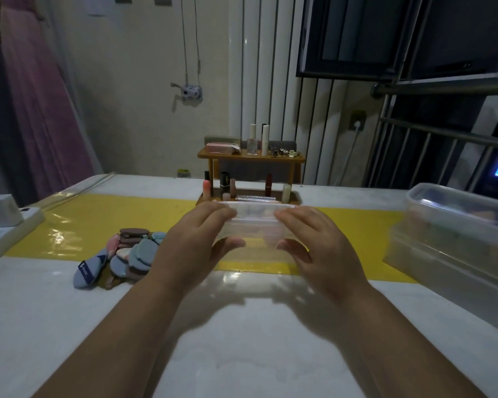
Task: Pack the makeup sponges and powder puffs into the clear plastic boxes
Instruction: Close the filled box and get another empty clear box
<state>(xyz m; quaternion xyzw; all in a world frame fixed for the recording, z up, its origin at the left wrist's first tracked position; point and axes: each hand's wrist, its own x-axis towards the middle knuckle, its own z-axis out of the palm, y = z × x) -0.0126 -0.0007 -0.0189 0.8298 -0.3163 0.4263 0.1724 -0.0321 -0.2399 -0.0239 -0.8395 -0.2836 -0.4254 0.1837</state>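
Note:
A small clear plastic box (pixel 256 225) with its lid on sits at the middle of the table, over the yellow strip. My left hand (pixel 193 242) grips its left end, fingers over the top and thumb at the front. My right hand (pixel 316 242) grips its right end the same way. Pale puffs show faintly through the box wall. A loose pile of powder puffs and sponges (pixel 127 254), blue, pink and brown, lies on the table to the left of my left hand.
A wooden cosmetics rack (pixel 250 159) with lipsticks and bottles stands right behind the box. Two larger clear boxes (pixel 454 237) are stacked at the right edge. White cartons (pixel 3 225) sit at the left edge. The yellow strip (pixel 84 219) crosses the white table.

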